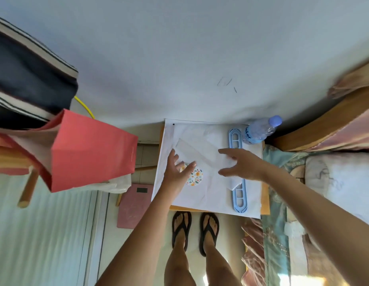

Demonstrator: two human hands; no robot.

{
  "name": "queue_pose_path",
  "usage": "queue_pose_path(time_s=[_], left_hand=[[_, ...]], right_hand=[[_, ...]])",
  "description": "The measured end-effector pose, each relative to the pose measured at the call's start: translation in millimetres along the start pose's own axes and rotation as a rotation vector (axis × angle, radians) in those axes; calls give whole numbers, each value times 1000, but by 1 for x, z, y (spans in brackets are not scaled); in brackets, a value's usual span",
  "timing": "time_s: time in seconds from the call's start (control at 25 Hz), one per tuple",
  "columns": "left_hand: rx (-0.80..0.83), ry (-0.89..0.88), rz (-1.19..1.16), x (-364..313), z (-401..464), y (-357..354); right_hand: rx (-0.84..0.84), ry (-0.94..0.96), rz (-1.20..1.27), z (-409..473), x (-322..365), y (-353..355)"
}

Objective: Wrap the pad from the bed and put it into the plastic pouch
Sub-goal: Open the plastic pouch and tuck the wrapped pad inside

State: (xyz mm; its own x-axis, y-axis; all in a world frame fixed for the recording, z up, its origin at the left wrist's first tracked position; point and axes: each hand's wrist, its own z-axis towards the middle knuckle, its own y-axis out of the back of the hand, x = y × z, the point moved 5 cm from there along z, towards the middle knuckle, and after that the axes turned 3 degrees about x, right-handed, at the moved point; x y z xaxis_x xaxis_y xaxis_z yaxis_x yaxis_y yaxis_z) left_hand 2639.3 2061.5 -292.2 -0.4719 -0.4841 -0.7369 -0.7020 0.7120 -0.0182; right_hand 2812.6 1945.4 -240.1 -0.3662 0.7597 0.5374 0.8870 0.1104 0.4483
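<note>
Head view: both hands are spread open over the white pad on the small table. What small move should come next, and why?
Probably lower both hands and pinch the pad's two ends to begin folding it. The left hand and right hand are open, fingers spread, holding nothing, and the pad lies flat and unfolded on the white sheet, beside the blue plastic frame.

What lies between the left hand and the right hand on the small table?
In the head view, the white pad lies between the left hand and the right hand, on the white sheet. A floral round sticker sits beside the left hand.
</note>
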Motion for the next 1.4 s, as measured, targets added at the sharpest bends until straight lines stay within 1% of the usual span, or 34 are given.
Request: queue_pose_path(time_s=[0.08,0.2,0.28,0.44,0.48,0.56,0.68,0.76,0.88,1.0,1.08,1.24,1.28,1.32,1.36,1.4], left_hand=[[116,-19,-65,-30,-23,-1],[372,-1,-242,-65,-70,-16],[430,-5,-351,-79,-97,-24],[414,-13,-567,-99,-139,-32],[408,-29,-628,-106,-149,-33],[369,-79,-682,-122,-165,-35],[327,-137,-642,-136,-178,-38],[323,-164,-617,-140,-185,-38],[308,-194,-650,-144,-192,-39],[277,-221,-693,-142,-195,-42],[260,-233,-706,-143,-199,-45],[271,-268,-727,-151,-204,-48],[278,-272,-711,-151,-204,-48],[294,-275,-688,-149,-205,-48],[325,-277,-670,-146,-207,-47],[371,-276,-665,-144,-208,-46]], right_hand=[[57,33,1,-37,14,20],[102,65,-51,-91,32,44],[103,96,-86,-119,44,55],[102,141,-98,-163,72,71],[80,156,-100,-173,80,75],[-62,209,-142,-193,99,82],[-324,362,-330,-216,127,83],[-415,463,-403,-230,139,78],[-459,532,-534,-240,144,69],[-467,516,-738,-243,144,59],[-493,517,-821,-244,142,55],[-537,590,-814,-251,148,54],[-578,596,-784,-254,149,58],[-617,570,-733,-255,147,66],[-630,519,-631,-255,143,78],[-593,469,-519,-256,138,89]])
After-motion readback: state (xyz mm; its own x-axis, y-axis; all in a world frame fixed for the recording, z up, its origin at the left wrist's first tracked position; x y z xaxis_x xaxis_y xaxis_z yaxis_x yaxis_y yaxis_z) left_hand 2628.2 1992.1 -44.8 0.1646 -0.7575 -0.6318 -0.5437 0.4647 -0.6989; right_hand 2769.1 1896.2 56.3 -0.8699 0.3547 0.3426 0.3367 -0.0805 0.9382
